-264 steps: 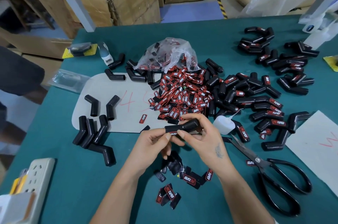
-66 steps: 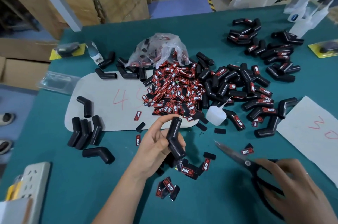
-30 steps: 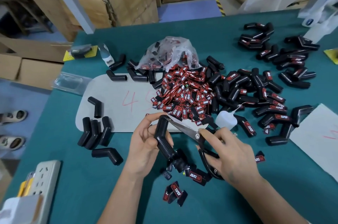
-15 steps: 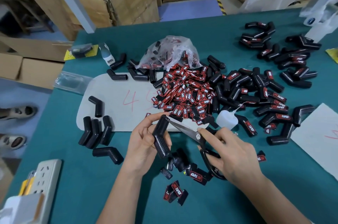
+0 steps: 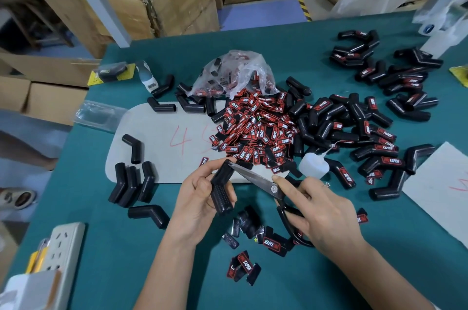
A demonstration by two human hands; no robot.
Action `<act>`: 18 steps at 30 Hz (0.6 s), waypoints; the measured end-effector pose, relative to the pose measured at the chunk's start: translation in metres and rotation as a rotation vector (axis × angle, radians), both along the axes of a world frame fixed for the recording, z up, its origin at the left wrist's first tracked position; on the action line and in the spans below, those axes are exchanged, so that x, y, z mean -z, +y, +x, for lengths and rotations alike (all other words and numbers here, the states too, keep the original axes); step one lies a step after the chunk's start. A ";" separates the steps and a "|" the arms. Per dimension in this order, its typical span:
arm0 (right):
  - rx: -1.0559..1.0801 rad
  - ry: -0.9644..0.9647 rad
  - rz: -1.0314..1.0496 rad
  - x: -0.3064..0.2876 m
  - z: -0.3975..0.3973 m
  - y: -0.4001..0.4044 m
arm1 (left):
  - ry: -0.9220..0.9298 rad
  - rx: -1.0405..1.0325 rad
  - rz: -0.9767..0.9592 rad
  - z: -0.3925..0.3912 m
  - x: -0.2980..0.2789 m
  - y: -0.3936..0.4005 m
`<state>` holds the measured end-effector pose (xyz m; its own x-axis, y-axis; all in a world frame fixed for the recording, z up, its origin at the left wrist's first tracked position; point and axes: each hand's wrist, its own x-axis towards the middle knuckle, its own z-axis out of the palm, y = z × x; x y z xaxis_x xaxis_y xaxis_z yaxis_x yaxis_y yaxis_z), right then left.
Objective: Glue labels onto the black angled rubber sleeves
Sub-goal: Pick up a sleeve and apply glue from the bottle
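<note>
My left hand [image 5: 196, 204] grips a black angled rubber sleeve [image 5: 222, 190], held upright above the green table. In my right hand [image 5: 320, 211] are black-handled scissors [image 5: 263, 181], whose blade tips touch the sleeve's upper end. A heap of red-and-black labels [image 5: 255, 132] lies just beyond my hands, spilling from a clear plastic bag [image 5: 233, 74]. To the right of the heap are labelled sleeves [image 5: 367, 142]. Plain sleeves [image 5: 133, 183] lie to the left. A small white glue bottle [image 5: 314, 166] stands by the heap.
A grey mat marked in red [image 5: 162, 147] lies under the left sleeves. Loose labels [image 5: 253, 238] lie under my hands. A white power strip [image 5: 63, 249] sits at the near left, white paper [image 5: 440, 183] at the right. Cardboard boxes [image 5: 162, 0] stand beyond the table.
Earlier both hands held the sleeve. My right hand then reached right, picked up the scissors and brought the blades to the sleeve's upper end, where they stay.
</note>
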<state>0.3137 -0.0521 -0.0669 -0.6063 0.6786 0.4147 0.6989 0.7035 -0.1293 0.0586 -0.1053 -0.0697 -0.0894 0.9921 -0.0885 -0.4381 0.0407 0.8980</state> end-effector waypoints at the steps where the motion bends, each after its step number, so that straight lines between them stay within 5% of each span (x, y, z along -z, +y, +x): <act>1: 0.002 -0.008 -0.004 0.000 0.001 0.000 | 0.001 0.000 -0.001 0.000 0.000 0.000; 10: 0.024 0.021 0.121 0.007 0.001 -0.002 | 0.044 0.005 -0.021 -0.002 -0.002 0.002; 18: 0.112 0.057 -0.218 0.007 -0.007 -0.009 | 0.031 0.040 0.001 -0.005 -0.002 0.000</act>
